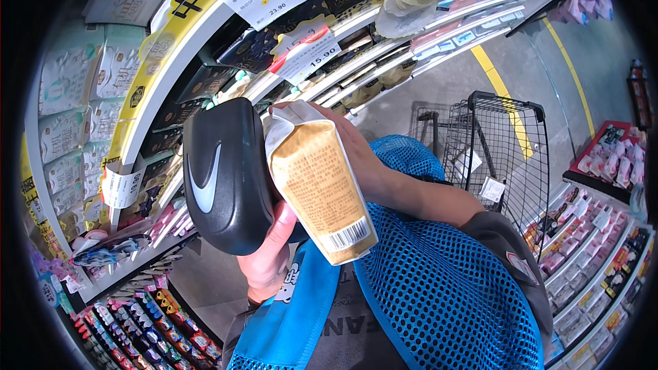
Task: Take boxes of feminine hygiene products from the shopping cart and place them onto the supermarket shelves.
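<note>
My left hand [271, 262] is closed around the handle of a black handheld barcode scanner [223, 180] with a silver curved mark; the scanner's head hides most of the fingers. Just right of it, my right hand [352, 146] grips a soft white-and-tan packet [321, 190] from behind its upper end, and most of those fingers are hidden. The packet's narrow printed side faces up, with a barcode [348, 235] near its lower end. Scanner and packet are side by side; whether they touch is unclear.
Store shelves [169, 61] with packaged goods and price tags [308, 56] run along the left and top. A black wire shopping cart [496, 164] stands on the grey floor to the right. More stocked shelves [586, 272] are at lower right, and packets [149, 329] at lower left.
</note>
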Tool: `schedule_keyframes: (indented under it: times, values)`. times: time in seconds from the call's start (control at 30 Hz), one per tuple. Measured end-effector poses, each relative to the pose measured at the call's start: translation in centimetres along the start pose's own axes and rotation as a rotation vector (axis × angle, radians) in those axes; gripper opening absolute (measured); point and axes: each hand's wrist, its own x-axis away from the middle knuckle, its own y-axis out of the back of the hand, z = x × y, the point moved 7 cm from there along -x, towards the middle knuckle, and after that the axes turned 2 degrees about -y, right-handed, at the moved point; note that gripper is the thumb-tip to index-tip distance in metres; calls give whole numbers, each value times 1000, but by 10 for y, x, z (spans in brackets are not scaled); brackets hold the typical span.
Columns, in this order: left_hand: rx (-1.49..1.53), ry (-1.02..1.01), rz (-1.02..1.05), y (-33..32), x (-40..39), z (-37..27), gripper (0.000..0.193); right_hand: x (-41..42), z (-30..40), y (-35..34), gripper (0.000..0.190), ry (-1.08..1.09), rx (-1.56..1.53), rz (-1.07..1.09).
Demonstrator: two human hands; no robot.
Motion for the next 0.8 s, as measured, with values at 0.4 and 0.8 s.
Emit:
schedule_keyframes:
  times: [0.4, 0.8]
  values:
    - [-24, 21, -32, 4, 5, 2, 60, 2, 1, -1, 39, 13, 56, -16]
    - [-15, 3, -8, -1, 5, 0, 57, 3, 0, 0, 39, 31, 130, -26]
